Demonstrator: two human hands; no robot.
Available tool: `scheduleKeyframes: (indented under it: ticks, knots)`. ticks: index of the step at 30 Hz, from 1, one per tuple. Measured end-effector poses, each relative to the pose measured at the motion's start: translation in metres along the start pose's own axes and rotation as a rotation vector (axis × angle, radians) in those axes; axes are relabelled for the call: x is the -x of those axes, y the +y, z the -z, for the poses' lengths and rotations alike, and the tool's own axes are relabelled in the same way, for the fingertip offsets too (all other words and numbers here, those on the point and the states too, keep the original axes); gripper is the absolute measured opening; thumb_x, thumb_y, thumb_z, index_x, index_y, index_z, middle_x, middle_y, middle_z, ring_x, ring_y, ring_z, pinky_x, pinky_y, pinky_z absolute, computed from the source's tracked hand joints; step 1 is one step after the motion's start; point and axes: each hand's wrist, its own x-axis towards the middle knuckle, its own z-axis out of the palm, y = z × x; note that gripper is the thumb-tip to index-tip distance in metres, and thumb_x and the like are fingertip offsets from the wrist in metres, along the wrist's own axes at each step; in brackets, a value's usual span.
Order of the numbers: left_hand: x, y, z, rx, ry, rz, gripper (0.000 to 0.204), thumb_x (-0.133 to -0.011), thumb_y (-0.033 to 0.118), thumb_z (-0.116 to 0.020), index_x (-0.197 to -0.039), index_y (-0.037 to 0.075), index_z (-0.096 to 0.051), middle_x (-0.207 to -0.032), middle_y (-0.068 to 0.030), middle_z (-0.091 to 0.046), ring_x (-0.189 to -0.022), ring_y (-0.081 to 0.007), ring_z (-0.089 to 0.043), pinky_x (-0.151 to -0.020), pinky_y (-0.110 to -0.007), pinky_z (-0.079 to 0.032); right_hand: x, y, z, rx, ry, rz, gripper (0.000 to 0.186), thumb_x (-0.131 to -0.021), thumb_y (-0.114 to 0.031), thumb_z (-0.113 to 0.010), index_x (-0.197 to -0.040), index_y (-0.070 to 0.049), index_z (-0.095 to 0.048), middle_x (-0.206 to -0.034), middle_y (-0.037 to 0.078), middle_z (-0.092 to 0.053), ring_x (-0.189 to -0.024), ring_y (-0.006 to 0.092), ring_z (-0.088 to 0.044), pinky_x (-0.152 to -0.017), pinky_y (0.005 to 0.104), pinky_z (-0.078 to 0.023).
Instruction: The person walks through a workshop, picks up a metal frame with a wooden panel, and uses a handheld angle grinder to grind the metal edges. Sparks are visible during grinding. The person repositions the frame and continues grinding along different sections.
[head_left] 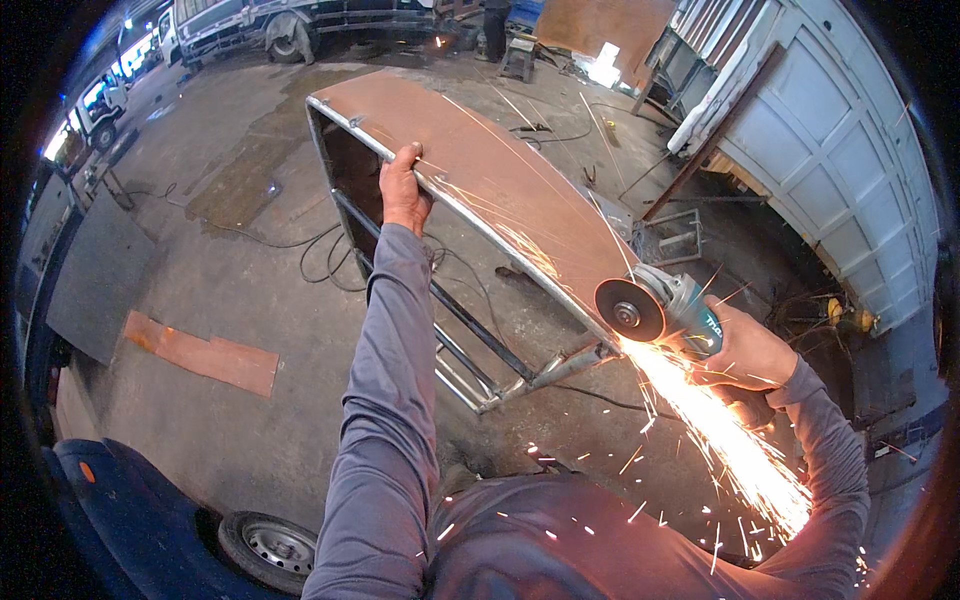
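In my right hand [745,350] is a teal angle grinder [690,310], my fingers wrapped round its body. Its dark disc [629,309] meets the near right corner of a welded metal frame [485,390], and a thick stream of sparks [725,430] pours down past my right forearm. A rust-brown sheet panel [480,170] covers the frame's top. My left hand [404,190] grips the frame's bright edge tube, thumb on top of the panel; the fingers underneath are partly hidden. Loose sparks also streak across the panel.
Cables [325,262] lie on the concrete floor. A brown metal strip [205,352] rests at left, near a dark sheet [100,275]. A blue vehicle [140,520] with a wheel [272,548] stands at lower left. White-blue panelling [820,130] rises at right; a truck [260,25] is parked far back.
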Motion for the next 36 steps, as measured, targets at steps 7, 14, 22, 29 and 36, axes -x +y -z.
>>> scheduleKeyframes:
  ticks: [7,14,22,29,36]
  knots:
    - [-0.01,0.0,0.012,-0.026,0.02,0.026,0.028,-0.086,0.014,-0.065,-0.11,0.001,-0.06,-0.094,-0.0099,-0.065,-0.078,-0.0265,-0.068,-0.059,-0.043,-0.057,-0.005,0.009,-0.002,-0.035,-0.014,0.028,0.088,-0.061,-0.021,-0.085,-0.139,-0.001,-0.05,-0.119,0.015,-0.066,-0.106,0.0229,-0.062,-0.093,0.0346,-0.049]
    - [-0.001,-0.001,0.002,0.0,-0.025,0.035,0.028,-0.088,0.016,-0.065,-0.112,0.002,-0.061,-0.1,-0.0089,-0.066,-0.086,-0.0264,-0.068,-0.07,-0.043,-0.058,-0.008,0.027,0.001,0.013,0.002,0.187,0.083,-0.061,-0.02,-0.086,-0.135,-0.001,-0.052,-0.117,0.013,-0.066,-0.103,0.022,-0.061,-0.093,0.0352,-0.049]
    - [-0.016,-0.004,0.015,0.029,-0.036,0.026,0.033,-0.086,0.01,-0.064,-0.117,0.0,-0.058,-0.099,-0.0096,-0.063,-0.087,-0.0263,-0.068,-0.072,-0.045,-0.059,-0.006,0.003,0.002,0.065,-0.034,0.007,0.084,-0.064,-0.023,-0.083,-0.138,0.0,-0.051,-0.121,0.016,-0.066,-0.109,0.0252,-0.062,-0.097,0.0353,-0.047]
    - [-0.009,-0.003,0.003,0.034,-0.037,-0.008,0.033,-0.087,0.011,-0.064,-0.118,0.001,-0.057,-0.101,-0.0104,-0.063,-0.087,-0.0266,-0.068,-0.07,-0.044,-0.059,-0.007,0.019,0.002,0.01,-0.012,0.085,0.088,-0.062,-0.02,-0.088,-0.138,0.002,-0.05,-0.122,0.015,-0.065,-0.112,0.0217,-0.06,-0.101,0.0329,-0.045]
    - [-0.004,-0.004,-0.001,0.017,-0.026,-0.023,0.033,-0.087,0.013,-0.065,-0.117,0.001,-0.058,-0.1,-0.0103,-0.065,-0.085,-0.0274,-0.069,-0.065,-0.044,-0.059,-0.01,0.009,0.003,0.131,-0.015,0.009,0.092,-0.061,-0.019,-0.09,-0.14,0.002,-0.048,-0.12,0.015,-0.065,-0.109,0.025,-0.06,-0.1,0.0338,-0.045]
